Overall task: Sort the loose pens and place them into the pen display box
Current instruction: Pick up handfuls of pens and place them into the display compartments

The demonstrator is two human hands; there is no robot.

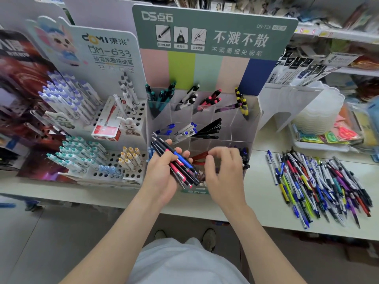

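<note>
While the left hand (164, 171) clasps a pen bundle (181, 168), blur hides whether the right hand (224, 171) grips the red pen (199, 156).

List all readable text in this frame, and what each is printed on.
"DS点石": green header of the pen display box
"DS-758": same header, top right; last character unsure
"不溅不散": same header
"不溅墨细尖钢笔": same header, line below
"DOMI 東米": pale display card on the left
"DM-633": same card
"萌宠乐园按动笔": same card
Too small or blurred: captions under the header's three icons, red box, hanging packs at right.
</note>
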